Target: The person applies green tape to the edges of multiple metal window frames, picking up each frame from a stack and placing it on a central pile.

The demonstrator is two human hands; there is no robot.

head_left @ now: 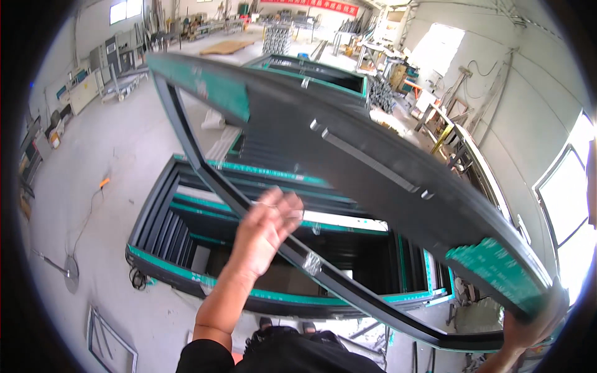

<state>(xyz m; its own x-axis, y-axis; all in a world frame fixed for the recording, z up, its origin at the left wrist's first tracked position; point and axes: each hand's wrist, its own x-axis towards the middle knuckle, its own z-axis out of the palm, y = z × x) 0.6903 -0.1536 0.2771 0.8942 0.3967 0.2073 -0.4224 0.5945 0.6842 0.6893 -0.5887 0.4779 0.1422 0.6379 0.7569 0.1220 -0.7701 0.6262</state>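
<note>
A dark grey window frame (398, 168), with torn green protective film near its ends, hangs tilted in front of me. Its right end is in my right hand (540, 317), whose fingers wrap around the corner and are partly hidden. My left hand (268, 221) is raised over the frame's thinner near rail, fingers stretched out and slightly blurred by motion. Whether it touches that rail I cannot tell. Below is a stack of similar dark frames (186, 267) with green film along the edges, several nested layers deep.
Behind the held frame stands another stack of frames (342, 81). A standing fan-like round base (71, 267) and an orange tool with a cord (104, 183) are on the floor at left. A small grey frame (112, 342) lies lower left. Workbenches line the right wall.
</note>
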